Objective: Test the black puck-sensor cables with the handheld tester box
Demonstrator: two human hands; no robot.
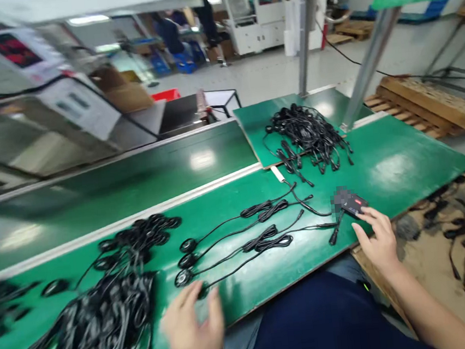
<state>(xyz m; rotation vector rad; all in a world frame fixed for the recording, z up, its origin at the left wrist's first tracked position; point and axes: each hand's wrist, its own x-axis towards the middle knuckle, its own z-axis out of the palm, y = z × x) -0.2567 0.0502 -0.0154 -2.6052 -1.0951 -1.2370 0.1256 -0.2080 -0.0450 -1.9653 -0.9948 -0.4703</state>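
Observation:
My left hand, slightly blurred, is at the round end of the nearest cable in a row, its thumb and fingers apart. Its fingertips partly hide that round end, so contact is unclear. Several black cables with bundled middles lie side by side; one round black end faces my left hand. On the right, my right hand touches the edge of a small black box with its fingertips, fingers spread. A black lead with a white tag runs to the box, and a short plug hangs beside it.
A large heap of black cables covers the left of the green bench. Another cable pile lies on a raised green board. Metal posts stand behind. At right, a cardboard box contains more cables. People sit and stand far back.

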